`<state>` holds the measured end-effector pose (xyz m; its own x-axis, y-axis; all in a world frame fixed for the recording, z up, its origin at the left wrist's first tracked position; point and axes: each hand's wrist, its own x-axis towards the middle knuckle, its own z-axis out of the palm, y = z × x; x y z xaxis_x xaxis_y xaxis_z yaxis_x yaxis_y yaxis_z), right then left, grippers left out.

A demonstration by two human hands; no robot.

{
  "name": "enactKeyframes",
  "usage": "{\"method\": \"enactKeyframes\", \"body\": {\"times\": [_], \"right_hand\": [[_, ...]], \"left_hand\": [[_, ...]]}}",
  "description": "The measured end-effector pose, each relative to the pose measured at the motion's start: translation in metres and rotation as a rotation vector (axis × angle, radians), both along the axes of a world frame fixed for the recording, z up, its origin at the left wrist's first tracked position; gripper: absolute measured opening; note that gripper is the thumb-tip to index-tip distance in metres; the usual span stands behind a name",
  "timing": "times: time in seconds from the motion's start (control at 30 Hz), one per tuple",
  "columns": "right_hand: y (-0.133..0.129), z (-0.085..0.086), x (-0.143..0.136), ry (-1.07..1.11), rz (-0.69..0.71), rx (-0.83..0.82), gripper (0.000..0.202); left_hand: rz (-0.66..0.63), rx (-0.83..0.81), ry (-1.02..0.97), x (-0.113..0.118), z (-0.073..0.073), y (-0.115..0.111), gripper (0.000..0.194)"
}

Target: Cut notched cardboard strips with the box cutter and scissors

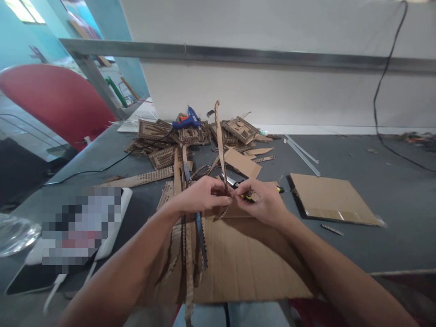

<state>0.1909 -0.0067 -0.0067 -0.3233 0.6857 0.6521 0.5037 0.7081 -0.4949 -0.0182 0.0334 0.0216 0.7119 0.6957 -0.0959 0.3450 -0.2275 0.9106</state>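
Observation:
My left hand [206, 195] pinches a narrow strip of corrugated cardboard [220, 136] that stands up and curves above the fingers. Thumb and finger of my right hand [260, 200] are closed at the same strip, their tips meeting those of the left. Partly hidden behind the right hand is a yellow-and-black utility knife [279, 189]; whether that hand touches it I cannot tell. Under both hands lies a large cardboard sheet [252, 268]. Several cut cardboard strips [189, 272] hang over its left part, beneath my left wrist.
A blue glue gun [187, 120] rests on piled cardboard frames [155, 131] at the back. Glue sticks [303, 154] and a flat cardboard piece [335, 200] lie to the right. A phone [85, 227], white cables and a clear container [17, 236] are at left.

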Motion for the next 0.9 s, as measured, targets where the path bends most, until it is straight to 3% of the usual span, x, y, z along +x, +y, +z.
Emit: {"method": "enactKeyframes", "body": {"times": [0.1,0.3,0.43,0.57,0.9], "right_hand": [[0.002,-0.004,0.002,-0.004,0.011,-0.009,0.010],[0.005,-0.008,0.003,-0.003,-0.032,0.095,0.008],[0.004,-0.007,0.003,0.005,-0.012,0.112,0.010],[0.000,-0.003,0.000,-0.030,-0.001,0.095,0.013],[-0.005,0.002,-0.008,0.035,-0.098,0.090,0.012]], "left_hand": [[0.006,-0.020,-0.019,0.000,-0.003,0.001,0.024],[0.196,-0.125,-0.127,0.006,-0.008,0.001,0.032],[0.168,-0.109,-0.107,0.007,-0.004,-0.002,0.025],[0.181,-0.081,-0.070,0.007,-0.002,-0.003,0.030],[0.099,0.015,-0.053,0.005,-0.003,-0.001,0.038]]}}
